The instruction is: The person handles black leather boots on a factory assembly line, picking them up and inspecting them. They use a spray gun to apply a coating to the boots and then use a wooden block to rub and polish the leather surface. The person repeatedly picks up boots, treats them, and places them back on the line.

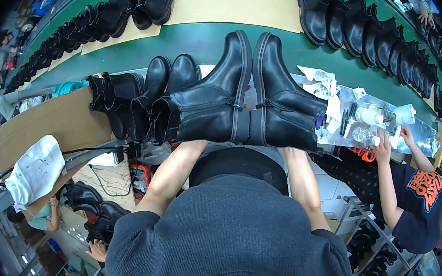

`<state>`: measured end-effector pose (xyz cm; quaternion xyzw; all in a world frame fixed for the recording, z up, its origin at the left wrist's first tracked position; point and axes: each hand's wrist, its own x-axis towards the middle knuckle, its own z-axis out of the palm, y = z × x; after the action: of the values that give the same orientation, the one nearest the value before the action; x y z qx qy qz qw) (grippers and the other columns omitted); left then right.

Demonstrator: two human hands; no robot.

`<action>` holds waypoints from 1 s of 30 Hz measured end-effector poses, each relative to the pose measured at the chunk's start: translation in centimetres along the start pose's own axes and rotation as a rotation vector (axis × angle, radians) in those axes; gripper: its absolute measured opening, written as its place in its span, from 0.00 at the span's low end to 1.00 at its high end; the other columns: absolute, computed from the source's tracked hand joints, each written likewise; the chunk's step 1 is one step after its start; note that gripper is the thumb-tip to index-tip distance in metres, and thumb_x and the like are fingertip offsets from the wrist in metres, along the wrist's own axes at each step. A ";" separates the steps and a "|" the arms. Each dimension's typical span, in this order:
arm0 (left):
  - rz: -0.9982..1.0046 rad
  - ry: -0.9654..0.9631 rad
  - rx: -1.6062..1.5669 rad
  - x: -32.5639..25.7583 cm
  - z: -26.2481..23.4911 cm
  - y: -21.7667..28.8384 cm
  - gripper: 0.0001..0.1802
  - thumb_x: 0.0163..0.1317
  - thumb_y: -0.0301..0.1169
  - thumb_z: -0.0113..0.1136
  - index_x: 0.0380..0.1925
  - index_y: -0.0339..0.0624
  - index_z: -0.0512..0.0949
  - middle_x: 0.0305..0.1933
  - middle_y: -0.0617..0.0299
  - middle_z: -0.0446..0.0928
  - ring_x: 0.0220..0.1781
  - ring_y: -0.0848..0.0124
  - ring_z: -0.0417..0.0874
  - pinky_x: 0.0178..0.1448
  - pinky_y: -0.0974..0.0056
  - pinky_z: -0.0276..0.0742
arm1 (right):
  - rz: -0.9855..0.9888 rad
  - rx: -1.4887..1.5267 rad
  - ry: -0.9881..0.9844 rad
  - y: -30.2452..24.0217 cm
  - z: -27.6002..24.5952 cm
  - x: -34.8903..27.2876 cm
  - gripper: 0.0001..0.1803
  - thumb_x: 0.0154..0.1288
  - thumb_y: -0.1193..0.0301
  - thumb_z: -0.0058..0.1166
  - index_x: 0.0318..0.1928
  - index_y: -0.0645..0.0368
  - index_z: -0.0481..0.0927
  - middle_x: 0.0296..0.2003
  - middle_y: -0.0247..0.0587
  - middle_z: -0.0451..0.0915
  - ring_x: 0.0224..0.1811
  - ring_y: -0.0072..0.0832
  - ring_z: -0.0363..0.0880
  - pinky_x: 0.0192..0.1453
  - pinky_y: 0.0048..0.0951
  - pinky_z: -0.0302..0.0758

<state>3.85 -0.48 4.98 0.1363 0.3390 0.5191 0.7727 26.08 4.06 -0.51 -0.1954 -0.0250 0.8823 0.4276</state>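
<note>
a: head cam, what's around?
b: boot row [99, 17] at 10 o'clock, 2nd row [355, 28] at 2, on green bench [201, 41]. bottles [364, 134] btwn 2 & 3, co-worker [418, 207] just past 3, cardboard [44, 125] at 9.
a: blocking anything?
b: l boot [207, 115] & r boot [289, 129] hide both hands, can't tell grip. forearms [172, 170] run up twd 12.
a: pair's look?
b: mid-view, twd 12: glossy blk, zip pulls [235, 105] showing, soles [247, 76] face to face, toes [235, 42] at 12.

Left forearm [174, 169], right forearm [301, 180], bare, extended forward — both hands hidden from sight
</note>
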 end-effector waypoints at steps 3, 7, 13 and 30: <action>-0.051 -0.024 -0.098 1.4 -3.7 1.0 0.27 0.69 0.46 0.46 0.57 0.34 0.68 0.47 0.51 0.76 0.39 0.63 0.81 0.44 0.61 0.78 | -0.127 -0.415 0.134 -0.9 -0.1 0.4 0.23 0.71 0.55 0.43 0.51 0.64 0.71 0.44 0.44 0.79 0.43 0.30 0.78 0.48 0.30 0.73; 0.067 0.158 0.335 2.3 -5.3 3.1 0.30 0.64 0.41 0.57 0.61 0.33 0.65 0.59 0.54 0.71 0.59 0.68 0.72 0.64 0.67 0.66 | -0.702 -1.638 0.513 -1.4 1.4 1.9 0.27 0.69 0.52 0.45 0.53 0.66 0.70 0.43 0.53 0.79 0.43 0.43 0.79 0.48 0.37 0.72; -0.034 -0.128 0.458 1.3 -5.9 6.5 0.38 0.58 0.28 0.63 0.68 0.41 0.57 0.62 0.53 0.68 0.62 0.68 0.70 0.67 0.64 0.63 | -0.516 -1.776 0.570 -3.4 3.2 1.6 0.29 0.68 0.51 0.46 0.53 0.66 0.71 0.42 0.56 0.80 0.45 0.43 0.80 0.50 0.39 0.73; -0.082 0.139 -0.716 6.2 -0.5 5.7 0.33 0.60 0.45 0.61 0.57 0.41 0.59 0.59 0.39 0.62 0.66 0.41 0.61 0.62 0.27 0.63 | -0.056 -0.221 0.378 -2.8 8.3 6.9 0.26 0.53 0.53 0.68 0.43 0.57 0.73 0.42 0.42 0.66 0.41 0.30 0.71 0.46 0.33 0.78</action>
<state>0.90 7.47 5.49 -0.1922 0.1927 0.5816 0.7666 21.27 12.11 5.52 -0.4022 -0.0466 0.8096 0.4249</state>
